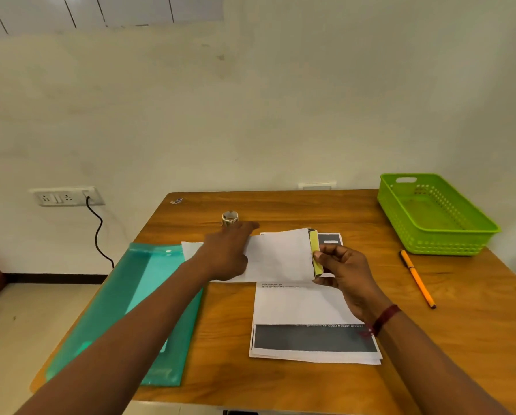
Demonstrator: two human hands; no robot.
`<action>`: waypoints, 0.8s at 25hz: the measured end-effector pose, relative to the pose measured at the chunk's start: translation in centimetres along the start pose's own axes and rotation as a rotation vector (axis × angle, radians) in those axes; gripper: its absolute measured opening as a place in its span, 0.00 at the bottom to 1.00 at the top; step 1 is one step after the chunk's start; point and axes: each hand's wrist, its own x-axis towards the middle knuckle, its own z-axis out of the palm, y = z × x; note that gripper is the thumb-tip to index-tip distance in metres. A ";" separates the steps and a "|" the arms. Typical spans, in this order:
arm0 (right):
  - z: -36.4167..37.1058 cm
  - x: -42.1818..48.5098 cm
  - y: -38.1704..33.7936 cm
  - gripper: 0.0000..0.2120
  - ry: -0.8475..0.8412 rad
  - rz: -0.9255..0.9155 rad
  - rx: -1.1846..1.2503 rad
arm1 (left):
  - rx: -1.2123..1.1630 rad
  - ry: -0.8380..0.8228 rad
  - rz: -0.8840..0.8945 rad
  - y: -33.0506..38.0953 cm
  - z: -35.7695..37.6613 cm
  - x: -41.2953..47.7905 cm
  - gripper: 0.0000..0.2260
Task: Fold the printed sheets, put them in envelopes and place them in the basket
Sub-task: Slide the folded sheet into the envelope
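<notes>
A white envelope (280, 256) lies across the top of a stack of printed sheets (310, 313) on the wooden table (280, 381). My left hand (226, 253) presses flat on the envelope's left part, fingers stretched out. My right hand (345, 271) pinches the envelope's right end, where a yellow-green strip (315, 253) shows at the opening. The green plastic basket (433, 214) stands empty at the back right corner of the table.
A teal plastic folder (130, 313) lies at the left, overhanging the table edge. A small tape roll (229, 218) sits behind my left hand. An orange pen (417, 278) lies right of the sheets. A wall socket with a black cable (68, 197) is at the left.
</notes>
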 end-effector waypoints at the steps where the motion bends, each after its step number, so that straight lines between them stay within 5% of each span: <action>1: 0.3 -0.2 -0.1 0.05 0.019 -0.020 -0.016 | 0.054 0.021 0.025 0.4 1.0 -0.2 0.38; 7: 1.9 -1.8 -1.3 0.06 0.044 -0.188 -0.160 | 0.286 0.284 0.182 1.9 5.3 -0.4 0.57; 16: 3.2 -3.7 -5.1 0.06 -0.080 -0.340 -0.385 | 0.180 0.692 0.321 1.5 5.4 -0.6 0.49; 20: 4.1 -3.6 -6.3 0.06 -0.088 -0.470 -0.725 | 0.136 0.769 0.388 0.9 4.9 -0.6 0.48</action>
